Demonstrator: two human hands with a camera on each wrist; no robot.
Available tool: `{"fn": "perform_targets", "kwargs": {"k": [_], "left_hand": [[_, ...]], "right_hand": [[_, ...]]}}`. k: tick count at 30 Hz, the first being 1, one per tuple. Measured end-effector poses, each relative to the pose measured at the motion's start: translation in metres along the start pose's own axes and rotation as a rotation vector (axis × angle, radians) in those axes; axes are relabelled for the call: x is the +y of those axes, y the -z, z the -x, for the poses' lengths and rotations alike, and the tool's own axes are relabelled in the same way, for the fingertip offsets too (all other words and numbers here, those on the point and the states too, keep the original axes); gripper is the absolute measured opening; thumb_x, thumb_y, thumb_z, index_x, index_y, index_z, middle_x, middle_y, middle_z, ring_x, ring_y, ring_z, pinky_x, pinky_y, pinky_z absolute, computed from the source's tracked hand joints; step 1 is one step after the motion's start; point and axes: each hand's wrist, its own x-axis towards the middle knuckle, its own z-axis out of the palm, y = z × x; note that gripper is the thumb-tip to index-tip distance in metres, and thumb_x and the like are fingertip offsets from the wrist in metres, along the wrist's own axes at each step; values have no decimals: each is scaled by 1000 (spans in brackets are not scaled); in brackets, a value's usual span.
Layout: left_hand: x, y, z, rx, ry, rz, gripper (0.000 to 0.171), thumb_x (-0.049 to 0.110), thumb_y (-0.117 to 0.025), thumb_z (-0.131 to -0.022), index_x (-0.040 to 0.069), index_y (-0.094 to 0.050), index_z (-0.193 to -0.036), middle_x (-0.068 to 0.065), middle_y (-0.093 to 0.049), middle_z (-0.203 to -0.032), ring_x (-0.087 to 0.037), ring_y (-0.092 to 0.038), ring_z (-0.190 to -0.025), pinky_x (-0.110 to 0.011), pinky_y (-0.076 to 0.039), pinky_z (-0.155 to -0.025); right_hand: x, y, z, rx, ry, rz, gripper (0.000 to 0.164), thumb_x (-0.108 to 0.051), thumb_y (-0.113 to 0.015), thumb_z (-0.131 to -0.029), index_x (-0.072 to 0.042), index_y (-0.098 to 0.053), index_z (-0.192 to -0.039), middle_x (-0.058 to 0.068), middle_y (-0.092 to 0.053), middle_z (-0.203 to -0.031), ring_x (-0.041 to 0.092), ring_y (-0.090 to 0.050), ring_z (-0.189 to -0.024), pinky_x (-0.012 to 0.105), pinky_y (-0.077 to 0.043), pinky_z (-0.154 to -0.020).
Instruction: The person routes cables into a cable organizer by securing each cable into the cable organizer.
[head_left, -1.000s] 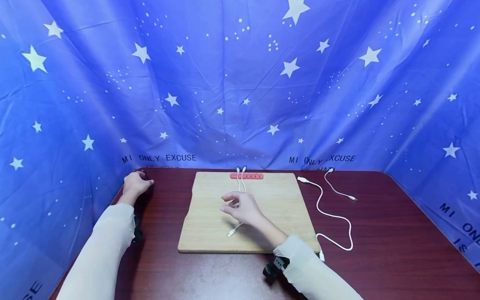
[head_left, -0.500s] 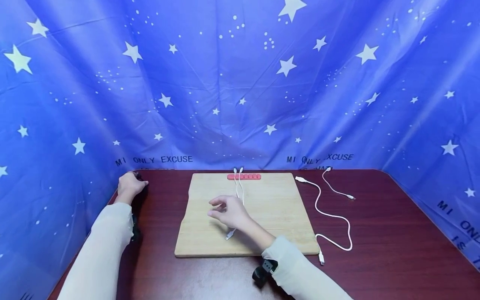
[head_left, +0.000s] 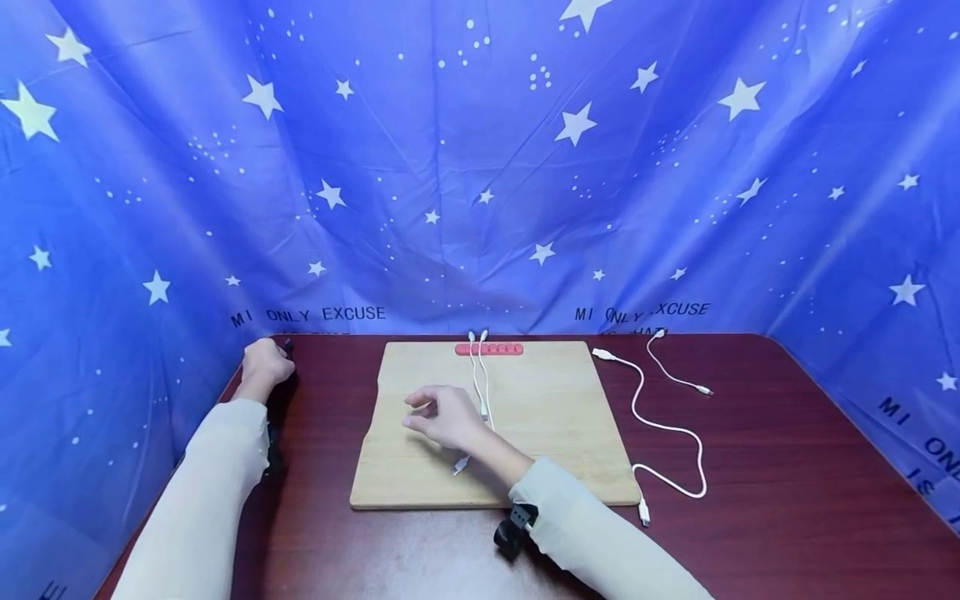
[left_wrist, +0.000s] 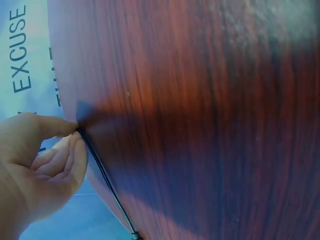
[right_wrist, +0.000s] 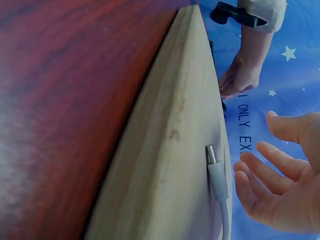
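Note:
At the far left corner, my left hand (head_left: 266, 363) pinches a thin black cable (left_wrist: 106, 177) between thumb and fingertips. The cable slants down along the table edge to a metal-tipped end (left_wrist: 135, 235) in the left wrist view. Over the wooden board (head_left: 555, 433), my right hand (head_left: 444, 417) hovers with loosely bent fingers, thumb apart, holding nothing. Two white cables (head_left: 486, 385) run from a red cable clip strip (head_left: 504, 349) at the board's far edge and pass partly behind this hand. One white USB plug (right_wrist: 217, 180) shows near it in the right wrist view.
Right of the board, a long white cable (head_left: 702, 467) curves across the dark red table (head_left: 780, 433). A shorter white cable (head_left: 667, 372) lies farther back. A blue star-patterned curtain (head_left: 480, 167) encloses the table's back and sides.
My right hand has drifted left across the board, uncovering more of the white cables. The left hand stays at the far left corner, turned slightly. The head view has shifted a little.

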Motion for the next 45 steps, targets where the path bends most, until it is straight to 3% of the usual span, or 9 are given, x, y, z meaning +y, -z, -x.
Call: {"fn": "perform_targets", "kwargs": {"k": [4, 7, 13, 17, 20, 24, 28, 33, 45], "left_hand": [[2, -1, 3, -26, -21, 5, 29, 5, -52, -72, 17, -44, -47, -5, -48, -60, -31, -51, -76, -48, -52, -78], [5, 0, 5, -20, -18, 36, 24, 6, -53, -73, 12, -51, -50, -9, -54, -62, -34, -56, -80, -49, -54, -83], [13, 3, 6, -51, -1, 113, 23, 11, -56, -84, -6, -71, -88, -26, -68, -108, -45, -56, -115, -50, -45, -109], [19, 4, 8, -102, 41, 233, 25, 11, -61, -87, -9, -70, -100, -28, -66, -116, -44, -49, -125, -49, -37, -116], [23, 5, 11, -120, 51, 296, 26, 8, -61, -86, -9, -70, -104, -22, -71, -106, -35, -55, -117, -45, -42, -112], [26, 6, 15, -137, 34, 351, 27, 5, -61, -84, -11, -69, -104, -1, -73, -76, -11, -58, -82, -22, -51, -82], [27, 8, 17, -192, 45, 517, 30, -1, -58, -85, -17, -63, -110, 11, -69, -72, 5, -53, -65, -11, -48, -61], [30, 7, 19, -269, 81, 686, 32, -8, -50, -87, -19, -55, -117, 10, -69, -78, 4, -57, -67, -15, -56, -63], [55, 7, 37, -314, 45, 769, 37, -6, -52, -92, -19, -50, -126, 12, -68, -81, 1, -61, -74, -19, -61, -76]], "right_hand": [[0, -4, -6, -14, -18, 1, 28, -21, -75, -86, -8, -71, -112, 9, -76, -108, 21, -73, -94, 24, -58, -85], [0, -7, -9, -13, -2, -7, 27, -19, -75, -86, -7, -72, -110, 10, -76, -106, 22, -73, -92, 21, -57, -81], [-3, -13, -16, -15, 1, -44, 27, -19, -75, -86, -6, -72, -109, 11, -76, -106, 22, -73, -90, 21, -57, -80], [-6, -15, -21, -18, 10, -55, 27, -19, -74, -86, -7, -72, -110, 11, -76, -106, 23, -73, -92, 22, -57, -82], [-7, -19, -24, -24, 17, -67, 26, -18, -74, -87, -6, -71, -110, 11, -76, -107, 24, -73, -93, 20, -57, -81], [-8, -23, -26, -24, 17, -90, 26, -17, -74, -86, -5, -72, -109, 12, -76, -106, 24, -73, -92, 16, -55, -78], [-10, -28, -28, -19, 19, -103, 27, -19, -74, -87, -5, -72, -110, 11, -76, -106, 22, -73, -92, 18, -56, -81], [-12, -31, -31, -14, 28, -140, 31, -21, -73, -87, -4, -71, -113, 11, -76, -108, 23, -73, -94, 20, -57, -82], [-13, -37, -35, -14, -1, -250, 30, -17, -74, -86, -1, -71, -112, 15, -76, -106, 27, -73, -93, 14, -54, -74]]}}
